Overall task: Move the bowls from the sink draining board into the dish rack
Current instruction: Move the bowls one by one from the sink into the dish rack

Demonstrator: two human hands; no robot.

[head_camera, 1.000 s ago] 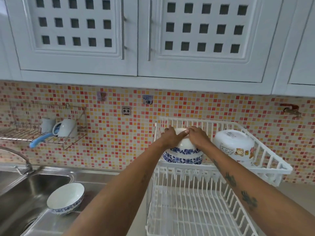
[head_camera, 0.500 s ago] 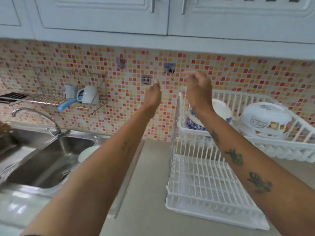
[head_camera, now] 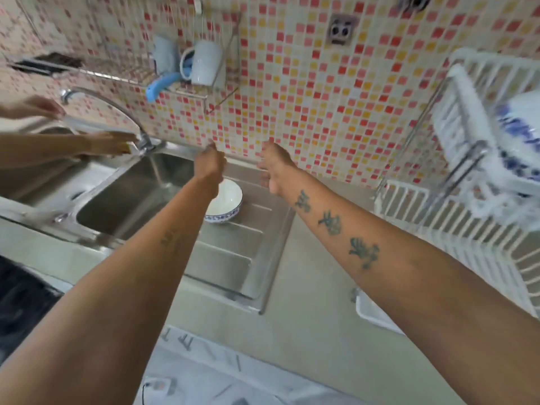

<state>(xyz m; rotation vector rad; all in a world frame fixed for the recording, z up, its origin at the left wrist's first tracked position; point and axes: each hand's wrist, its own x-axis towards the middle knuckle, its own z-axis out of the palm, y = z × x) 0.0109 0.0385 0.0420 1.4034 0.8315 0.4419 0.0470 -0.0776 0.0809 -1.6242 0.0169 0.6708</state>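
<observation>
Two empty hands, left and right, spread above bowl on draining board, dish rack right, another person's hands at tap

Likely a home kitchen: steel sink, dish rack.

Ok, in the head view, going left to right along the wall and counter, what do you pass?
Another person's hands at the tap → white mug on the wire shelf → bowl on the draining board → wall socket → white dish rack holding blue-patterned bowls.
</observation>
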